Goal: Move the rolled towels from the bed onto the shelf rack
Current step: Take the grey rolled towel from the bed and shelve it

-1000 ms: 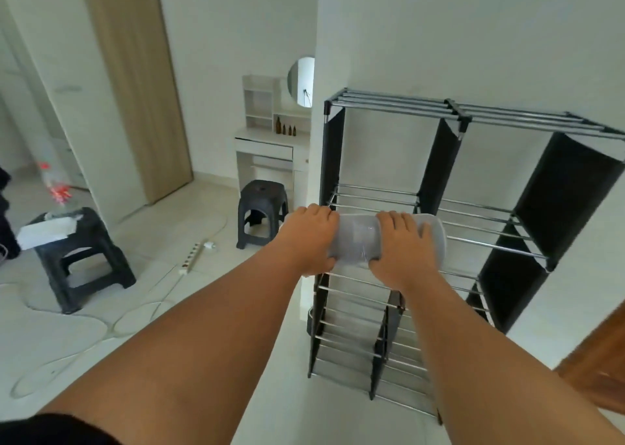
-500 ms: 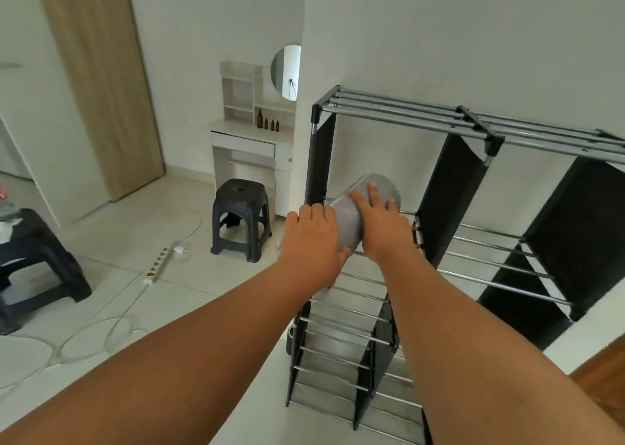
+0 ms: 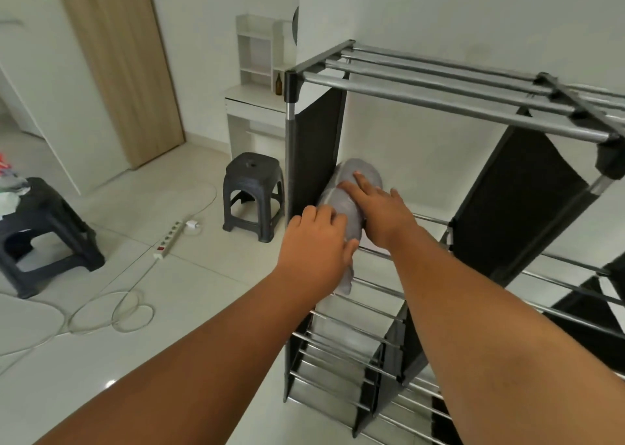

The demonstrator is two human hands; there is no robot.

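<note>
A rolled grey towel (image 3: pixel 338 194) lies front to back on the metal bars of the shelf rack (image 3: pixel 439 102). It is on the second tier of the left compartment, against the black fabric side panel (image 3: pixel 314 153). My left hand (image 3: pixel 314 241) grips the towel's near end, fingers curled over it. My right hand (image 3: pixel 382 214) rests on top of the roll with its fingers laid fairly straight along it. The hands hide the towel's near half.
The rack stands against a white wall, with lower barred tiers beneath my arms. A black plastic stool (image 3: pixel 253 187) stands just left of it. A second stool (image 3: pixel 44 228), a power strip (image 3: pixel 169 241) and loose cable (image 3: pixel 111 312) are on the tiled floor.
The towel has turned from crosswise to front-to-back and gone deeper into the left compartment onto the bars. I have come closer to the rack.
</note>
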